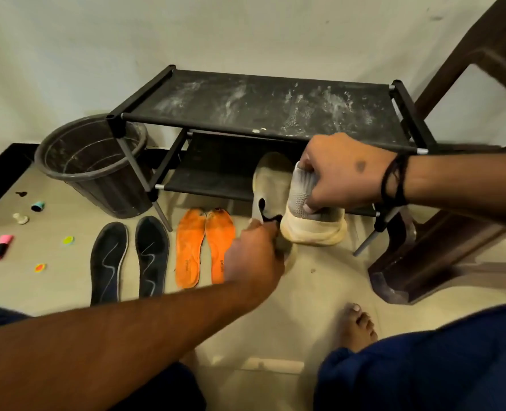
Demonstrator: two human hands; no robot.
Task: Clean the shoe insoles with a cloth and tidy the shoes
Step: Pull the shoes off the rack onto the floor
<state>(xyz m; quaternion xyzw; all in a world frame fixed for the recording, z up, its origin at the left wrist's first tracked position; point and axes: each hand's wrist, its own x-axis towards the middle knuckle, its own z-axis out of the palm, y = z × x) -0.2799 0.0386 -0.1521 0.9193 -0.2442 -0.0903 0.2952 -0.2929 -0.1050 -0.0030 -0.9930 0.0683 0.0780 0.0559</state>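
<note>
My right hand grips a grey knit shoe with a cream sole by its upper, holding it just above the floor in front of the rack. My left hand grips the heel of a second cream shoe, which is tipped with its sole showing. Two black insoles and two orange insoles lie side by side on the floor to the left. No cloth is visible.
A dusty black two-tier shoe rack stands against the wall. A dark bucket sits at its left, a brown plastic chair at its right. Small caps and a pink marker lie far left. My bare foot is below.
</note>
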